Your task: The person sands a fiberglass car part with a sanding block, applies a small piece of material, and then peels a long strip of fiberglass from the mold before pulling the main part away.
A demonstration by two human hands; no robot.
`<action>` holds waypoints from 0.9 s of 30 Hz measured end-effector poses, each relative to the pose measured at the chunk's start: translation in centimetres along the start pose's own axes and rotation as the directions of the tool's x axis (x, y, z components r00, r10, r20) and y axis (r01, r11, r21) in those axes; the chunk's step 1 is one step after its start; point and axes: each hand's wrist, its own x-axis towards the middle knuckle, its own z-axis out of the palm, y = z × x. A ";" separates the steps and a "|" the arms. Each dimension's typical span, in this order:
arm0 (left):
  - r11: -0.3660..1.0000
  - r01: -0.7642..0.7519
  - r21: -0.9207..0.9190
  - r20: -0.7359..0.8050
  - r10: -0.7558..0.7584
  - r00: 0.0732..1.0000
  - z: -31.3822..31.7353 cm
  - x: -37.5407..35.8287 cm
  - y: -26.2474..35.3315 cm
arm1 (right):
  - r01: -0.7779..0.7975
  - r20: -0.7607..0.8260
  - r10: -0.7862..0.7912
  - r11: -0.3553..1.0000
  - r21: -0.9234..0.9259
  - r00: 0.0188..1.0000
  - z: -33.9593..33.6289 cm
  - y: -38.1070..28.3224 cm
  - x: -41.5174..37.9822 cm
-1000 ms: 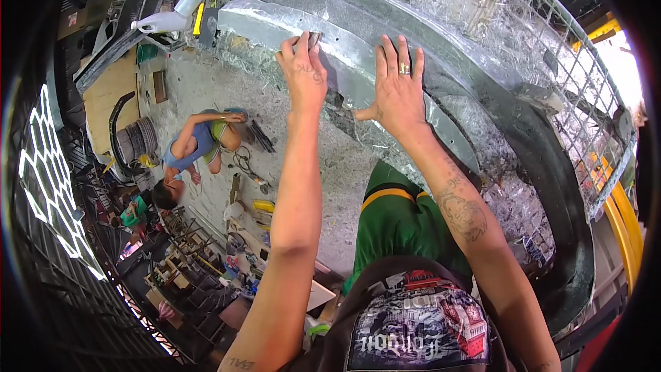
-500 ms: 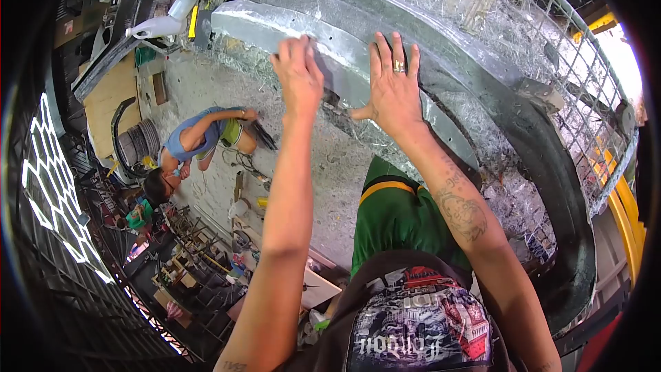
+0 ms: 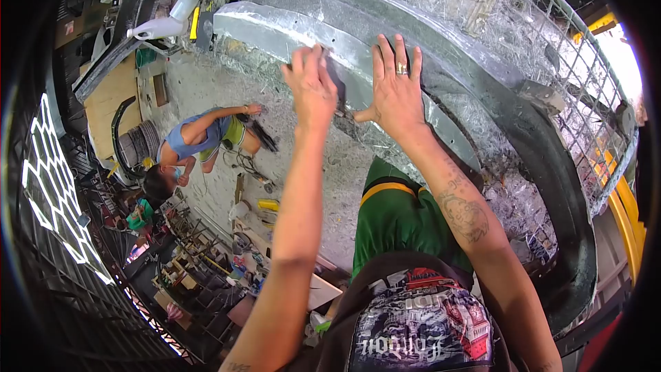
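A long curved grey panel (image 3: 265, 22) lies before me, pale and dusty along its ridge, with a few small holes. My left hand (image 3: 313, 86) is on its near edge, fingers bent and close together with the tips against the surface. Whatever may be under those fingers is hidden. To the right, my right hand (image 3: 399, 96) rests flat on the same panel, fingers spread and thumb out to the left; a ring shows on one finger. Behind the panel runs a larger dark curved frame (image 3: 551, 165), which bends down along the right side.
A white plastic bottle (image 3: 157, 27) lies at the upper left beside a yellow-edged strip (image 3: 194, 24). A wire mesh rack (image 3: 571, 62) stands at the right. Another person (image 3: 196, 139) crouches on the concrete floor at the left, near tools and clutter (image 3: 200, 262).
My left hand has slid right and slightly toward me along the panel, closer to my right hand. The right hand stays nearly in place. The other person's arm has shifted a little.
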 end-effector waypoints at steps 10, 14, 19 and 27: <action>0.999 0.016 0.029 -0.005 -0.016 1.000 0.2 1.8 -1.6 | -0.015 0.034 0.015 1.000 -0.006 0.999 0.1 -0.1 -0.2; 1.000 0.008 0.025 -0.087 -0.006 0.996 0.7 -0.2 0.4 | -0.018 0.025 0.019 1.000 -0.012 1.000 -0.3 -0.1 0.4; 0.997 0.018 0.080 -0.027 -0.016 1.000 0.0 2.8 -2.6 | -0.014 0.011 0.014 1.000 0.006 1.000 0.1 -0.2 -0.3; 0.998 0.027 0.055 -0.026 -0.025 0.999 0.7 2.4 -3.9 | -0.011 0.030 0.011 1.000 -0.008 0.999 -0.1 -0.1 0.0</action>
